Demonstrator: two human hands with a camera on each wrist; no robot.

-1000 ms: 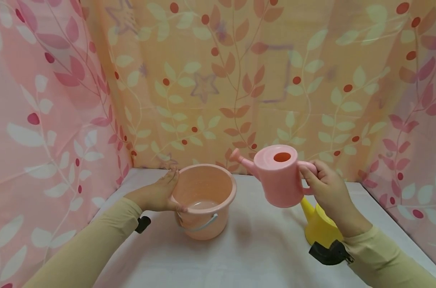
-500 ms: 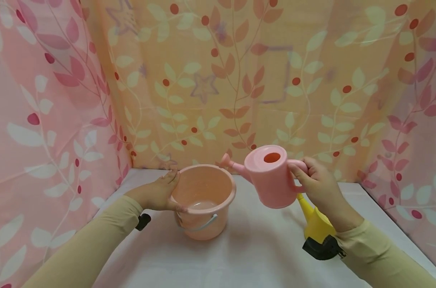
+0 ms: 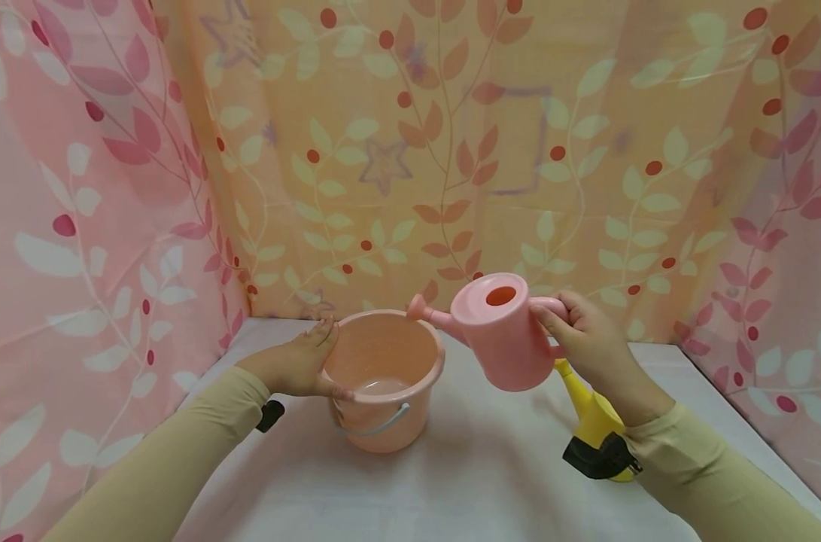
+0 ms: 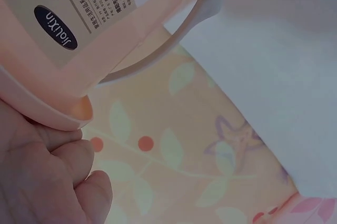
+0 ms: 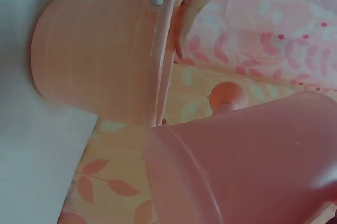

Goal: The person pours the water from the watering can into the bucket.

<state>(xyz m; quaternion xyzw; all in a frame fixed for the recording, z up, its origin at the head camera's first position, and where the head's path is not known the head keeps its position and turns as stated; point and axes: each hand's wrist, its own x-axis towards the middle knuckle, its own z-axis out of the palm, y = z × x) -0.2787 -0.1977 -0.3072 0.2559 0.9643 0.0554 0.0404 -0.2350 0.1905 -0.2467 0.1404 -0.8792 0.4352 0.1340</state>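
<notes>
A: Where is the pink can [image 3: 498, 342]?

B: Held in the air above the desk [image 3: 471, 489], just to the right of the bucket [image 3: 390, 361], which stands upright.

A: Which way does it point?

B: Its spout [image 3: 444, 320] points left and slightly upward, and in the head view the rose [image 3: 418, 307] overlaps the far right part of the bucket's rim. From rose to handle [image 3: 548, 306], the long axis runs left to right, crosswise to the person. The body leans a little, its top tipped toward the bucket.

A: And the hands?

B: The right hand [image 3: 589, 346] has a narrow grip, fingers wrapped round the handle. The left hand [image 3: 298, 369] holds the left side of the bucket's rim, thumb nearer the person, fingers on the farther part.

A: What do the wrist views add?

B: The right one shows the can's base and, unlike the head view, a gap between rose and rim. The left one shows a label [image 4: 58, 29] on the bucket, reading "JiaLiXin", which the head view hides.

A: What shows only from the head?

B: The hole [image 3: 501, 296] in the pink can's top, and a yellow can [image 3: 596, 418] on the desk, partly hidden by the black camera [image 3: 596, 457] on the right wrist.
</notes>
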